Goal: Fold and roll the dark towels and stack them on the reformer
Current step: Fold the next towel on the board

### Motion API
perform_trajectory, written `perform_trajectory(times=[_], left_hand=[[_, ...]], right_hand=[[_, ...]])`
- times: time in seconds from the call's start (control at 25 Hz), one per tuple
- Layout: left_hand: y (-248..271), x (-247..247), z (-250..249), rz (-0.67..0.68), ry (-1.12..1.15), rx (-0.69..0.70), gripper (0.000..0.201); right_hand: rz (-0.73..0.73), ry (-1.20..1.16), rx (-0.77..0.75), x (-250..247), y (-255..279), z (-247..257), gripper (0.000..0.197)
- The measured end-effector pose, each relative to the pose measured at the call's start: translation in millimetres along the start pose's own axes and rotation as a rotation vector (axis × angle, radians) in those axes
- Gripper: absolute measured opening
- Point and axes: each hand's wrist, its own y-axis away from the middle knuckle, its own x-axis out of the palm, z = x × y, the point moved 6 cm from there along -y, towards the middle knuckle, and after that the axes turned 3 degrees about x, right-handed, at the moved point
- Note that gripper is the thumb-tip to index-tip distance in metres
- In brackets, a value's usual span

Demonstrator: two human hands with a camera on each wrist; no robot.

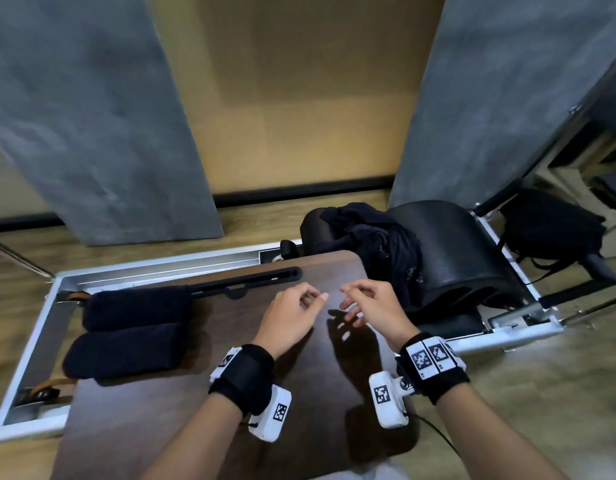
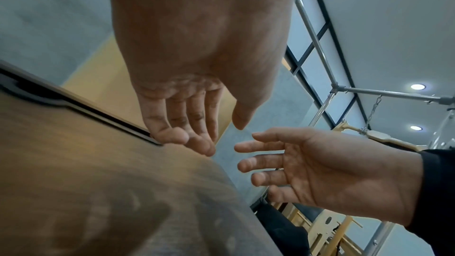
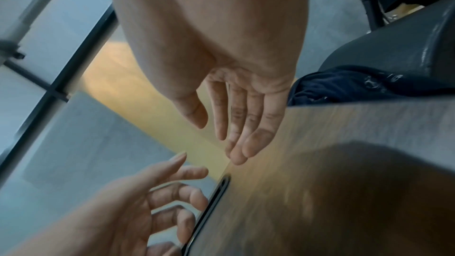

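Dark navy rolled towels (image 1: 130, 336), two of them, lie side by side at the reformer's (image 1: 29, 344) left end, stacked clear of the brown wooden desk (image 1: 182, 403). Both hands, left (image 1: 288, 320) and right (image 1: 372, 308), hover empty with fingers loose, seemingly heading for the crumpled dark towel pile (image 1: 379, 237) on the black padded barrel (image 1: 448, 247).

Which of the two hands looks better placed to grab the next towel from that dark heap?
The right hand, probably. It hovers empty, fingers relaxed, on the side of the crumpled towel heap. The left hand, also empty, is farther from the heap, toward the two rolled towels.
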Motion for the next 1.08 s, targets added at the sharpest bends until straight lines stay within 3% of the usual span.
perform_trajectory(times=[0.12, 0.32, 0.6, 0.8, 0.96, 1.08], left_hand=[[-34, 47, -34, -0.012, 0.018, -0.045, 0.019], [-90, 102, -79, -0.049, 0.065, -0.1, 0.029], [-133, 135, -106, -0.04, 0.059, -0.123, 0.027], [-136, 139, -107, -0.038, 0.078, -0.124, 0.022], [-128, 141, -109, -0.016, 0.07, -0.129, 0.022], [-125, 142, -113, -0.037, 0.091, -0.112, 0.021]], right_hand=[[-0.074, -0.106, 0.041, -77, -45, -18, 0.015], [-0.134, -0.043, 0.172, -148, -129, -46, 0.023], [-0.078, -0.143, 0.318, -176, -223, -43, 0.045], [-0.188, -0.11, 0.298, -193, -251, -47, 0.058], [-0.193, -0.093, 0.192, -207, -252, -29, 0.018], [-0.083, -0.267, 0.062, -216, -235, 8, 0.017]])
